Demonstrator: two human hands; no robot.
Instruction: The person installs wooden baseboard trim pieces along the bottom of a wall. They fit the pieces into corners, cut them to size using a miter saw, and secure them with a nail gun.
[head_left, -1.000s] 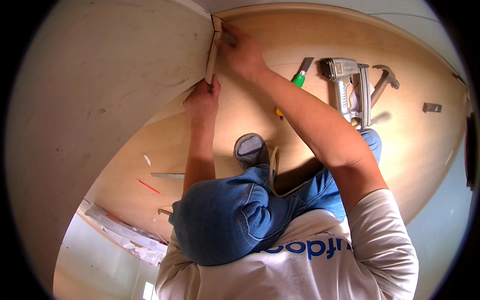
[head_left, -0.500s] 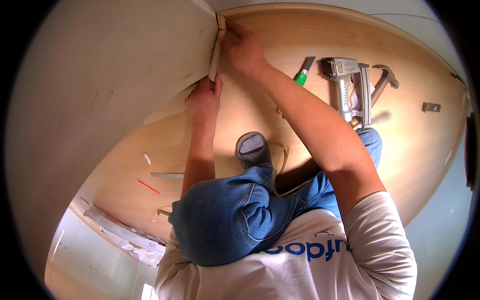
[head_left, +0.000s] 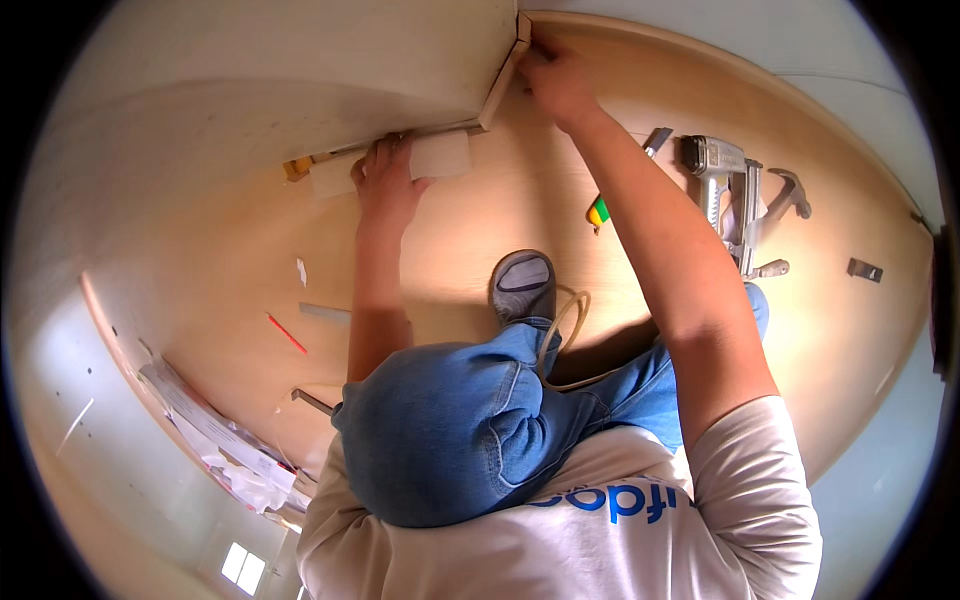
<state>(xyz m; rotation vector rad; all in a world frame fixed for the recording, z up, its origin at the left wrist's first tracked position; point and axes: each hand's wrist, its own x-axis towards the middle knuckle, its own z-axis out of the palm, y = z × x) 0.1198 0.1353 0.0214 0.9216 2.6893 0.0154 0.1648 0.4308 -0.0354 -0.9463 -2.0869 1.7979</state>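
Note:
A narrow wooden strip runs along the end edge of a large off-white panel, up to the far corner. My right hand is at the strip's upper part, fingers bent in against its side; the fingertips are partly in shadow. Lower left, my left hand rests over a pale rectangular piece by the panel's lower edge. Its thumb stands away from the fingers, and the fingertips reach that edge. A small orange-yellow thing sits by the edge, left of this hand.
Right of my right forearm lie a green-and-yellow-handled bladed tool, a silver nail gun, a claw hammer and a small metal block. A red pencil and metal strip lie left. A hose passes my shoe.
My left hand has let go of the strip's lower end and moved left onto the pale piece. My right hand stays by the strip. The whole view has shifted, showing more at the left.

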